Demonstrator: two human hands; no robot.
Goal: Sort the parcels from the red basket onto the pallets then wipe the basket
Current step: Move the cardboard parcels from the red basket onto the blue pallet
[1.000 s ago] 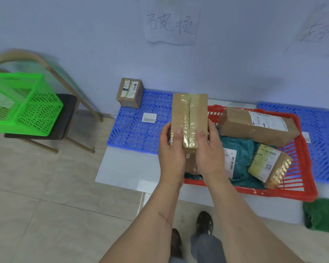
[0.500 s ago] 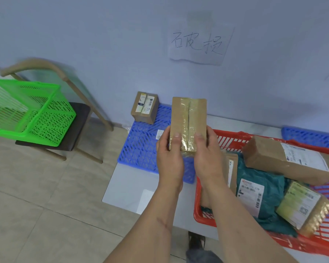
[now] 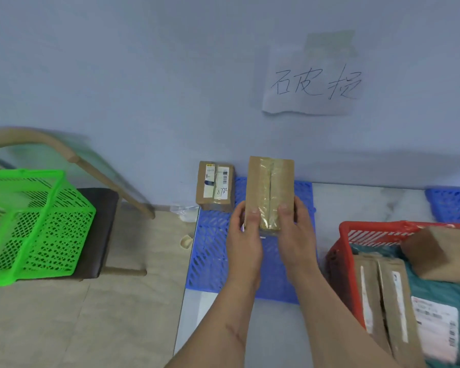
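Note:
I hold a taped brown cardboard parcel upright in both hands, above the left blue pallet. My left hand grips its left side and my right hand grips its right side. A small labelled box stands on the pallet's far left corner by the wall. The red basket sits at the right with several parcels inside: a brown box, a teal bag with a white label and a larger brown box. A second blue pallet shows at the far right.
A green basket rests on a dark-seated chair at the left. A paper sign with handwriting is taped to the wall above the left pallet. A small scrap lies on the tiled floor by the pallet.
My view has swung left and closer. The parcel in both hands has moved from over the red basket's left edge to above the left blue pallet. The grip is unchanged.

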